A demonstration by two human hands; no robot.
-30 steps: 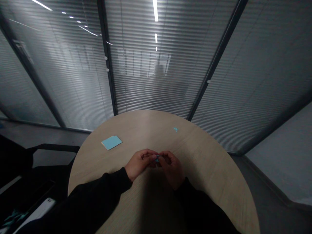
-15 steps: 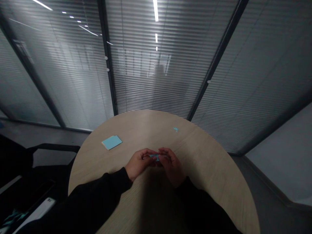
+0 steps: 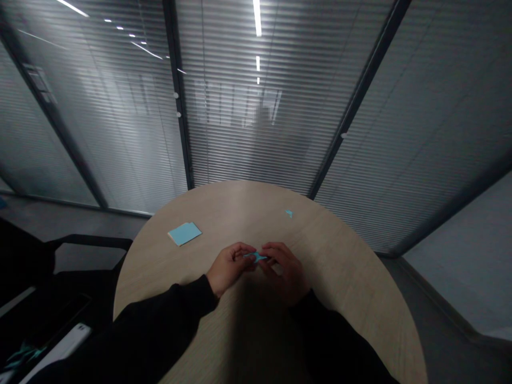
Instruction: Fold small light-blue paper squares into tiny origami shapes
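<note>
My left hand and my right hand meet over the middle of a round wooden table. Both pinch a small folded piece of light blue paper between their fingertips, just above the tabletop. Both of my arms are in black sleeves. A pad of light blue paper sheets lies flat on the table to the far left of my hands. A tiny light blue paper piece lies on the table beyond my right hand.
Glass walls with shut blinds stand right behind the table's far edge. A black chair stands at the table's left side. A white object lies low at the bottom left.
The blue paper between my fingertips shows more now, spread wider. My right hand has shifted slightly right and its fingers have turned. The pad and the tiny piece have not moved.
</note>
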